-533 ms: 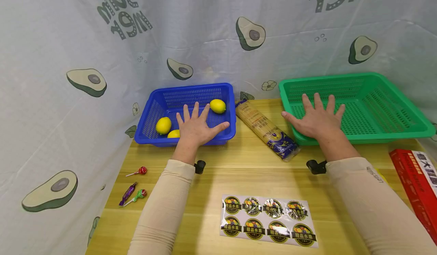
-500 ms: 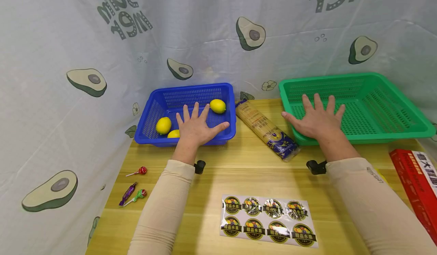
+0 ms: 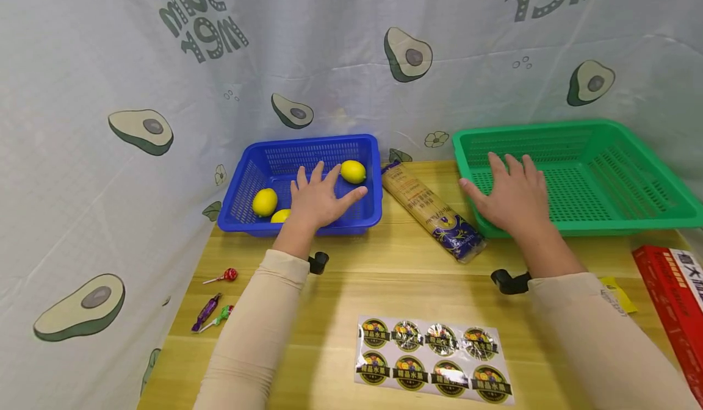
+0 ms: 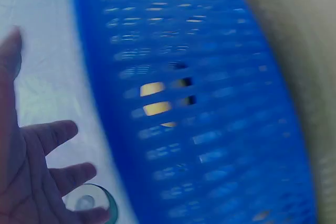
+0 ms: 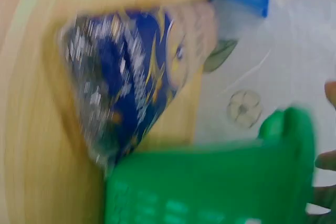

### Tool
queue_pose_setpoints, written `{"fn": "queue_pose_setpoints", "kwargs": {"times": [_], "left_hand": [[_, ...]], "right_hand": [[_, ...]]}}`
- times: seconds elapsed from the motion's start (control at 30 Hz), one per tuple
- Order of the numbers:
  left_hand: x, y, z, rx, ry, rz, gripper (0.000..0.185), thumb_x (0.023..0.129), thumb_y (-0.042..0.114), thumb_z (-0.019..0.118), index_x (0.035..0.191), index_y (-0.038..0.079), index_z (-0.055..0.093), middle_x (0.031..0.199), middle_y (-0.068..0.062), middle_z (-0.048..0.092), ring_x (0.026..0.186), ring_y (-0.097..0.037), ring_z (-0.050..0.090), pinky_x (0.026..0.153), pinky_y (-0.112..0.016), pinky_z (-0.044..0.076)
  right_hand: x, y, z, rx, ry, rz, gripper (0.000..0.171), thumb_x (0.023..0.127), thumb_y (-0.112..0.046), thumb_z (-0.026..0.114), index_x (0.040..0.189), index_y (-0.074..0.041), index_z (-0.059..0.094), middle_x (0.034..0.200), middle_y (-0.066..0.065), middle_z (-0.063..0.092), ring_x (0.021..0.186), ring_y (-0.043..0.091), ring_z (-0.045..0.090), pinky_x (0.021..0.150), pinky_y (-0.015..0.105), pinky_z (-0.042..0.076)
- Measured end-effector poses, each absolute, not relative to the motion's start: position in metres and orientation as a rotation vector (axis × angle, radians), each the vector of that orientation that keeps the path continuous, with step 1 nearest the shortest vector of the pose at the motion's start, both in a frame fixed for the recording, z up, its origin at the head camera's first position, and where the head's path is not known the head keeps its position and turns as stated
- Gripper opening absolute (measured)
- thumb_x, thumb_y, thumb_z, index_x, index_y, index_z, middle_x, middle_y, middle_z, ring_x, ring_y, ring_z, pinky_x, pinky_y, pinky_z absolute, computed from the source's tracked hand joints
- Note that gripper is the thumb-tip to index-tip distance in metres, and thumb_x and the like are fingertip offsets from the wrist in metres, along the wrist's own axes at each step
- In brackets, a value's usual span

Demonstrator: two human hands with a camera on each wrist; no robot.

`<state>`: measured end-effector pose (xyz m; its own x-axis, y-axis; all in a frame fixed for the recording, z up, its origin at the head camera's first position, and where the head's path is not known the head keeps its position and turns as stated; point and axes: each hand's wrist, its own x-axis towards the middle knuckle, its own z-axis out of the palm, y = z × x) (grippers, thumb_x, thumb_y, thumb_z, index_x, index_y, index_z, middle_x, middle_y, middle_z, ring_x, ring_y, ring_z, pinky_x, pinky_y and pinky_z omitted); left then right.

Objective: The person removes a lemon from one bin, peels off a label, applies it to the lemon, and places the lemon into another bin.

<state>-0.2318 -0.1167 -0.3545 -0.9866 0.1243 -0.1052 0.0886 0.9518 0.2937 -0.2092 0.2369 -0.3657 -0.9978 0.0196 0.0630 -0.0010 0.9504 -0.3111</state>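
Three smooth yellow lemons [image 3: 353, 171] in blue mesh plastic basket [image 3: 258, 152] at worktop's left rear, likely firm, lightish, rollable, best cupped round the middle; left hand [image 3: 317, 199] spread above them, right hand [image 3: 511, 199] flat over green mesh basket [image 3: 631, 160].

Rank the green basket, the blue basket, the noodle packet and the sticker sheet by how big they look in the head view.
1. green basket
2. blue basket
3. sticker sheet, though nearer the camera, so unsure against the blue basket
4. noodle packet

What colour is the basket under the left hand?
Blue, a slotted plastic basket holding yellow lemons. The left hand hovers over it. Head view shows it best.
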Motion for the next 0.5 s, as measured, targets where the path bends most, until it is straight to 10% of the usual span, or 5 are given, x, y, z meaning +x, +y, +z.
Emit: {"fn": "queue_pose_setpoints", "kwargs": {"times": [0.2, 0.5], "left_hand": [[-0.264, -0.120, -0.331, 0.343, 2.874, 0.469, 0.078, 0.095, 0.057, 0.063, 0.159, 0.022, 0.036, 0.167, -0.013, 0.027, 0.153, -0.046, 0.022, 0.119, -0.063, 0.032], [-0.317, -0.120, -0.318, 0.491, 2.742, 0.522, 0.064, 0.094, 0.038, 0.073, 0.151, 0.018, 0.050, 0.162, -0.009, 0.039, 0.152, -0.032, 0.033, 0.121, -0.052, 0.034]], "right_hand": [[-0.187, 0.200, -0.355, 0.150, -2.845, 0.598, 0.069, 0.103, -0.045, 0.055, 0.154, -0.001, 0.039, 0.149, 0.034, 0.041, 0.146, 0.054, 0.027, 0.120, 0.066, 0.021], [-0.180, 0.144, -0.359, 0.265, -2.878, 0.989, 0.066, 0.101, -0.048, 0.059, 0.152, -0.010, 0.045, 0.150, 0.025, 0.047, 0.140, 0.050, 0.039, 0.109, 0.069, 0.036]]}}
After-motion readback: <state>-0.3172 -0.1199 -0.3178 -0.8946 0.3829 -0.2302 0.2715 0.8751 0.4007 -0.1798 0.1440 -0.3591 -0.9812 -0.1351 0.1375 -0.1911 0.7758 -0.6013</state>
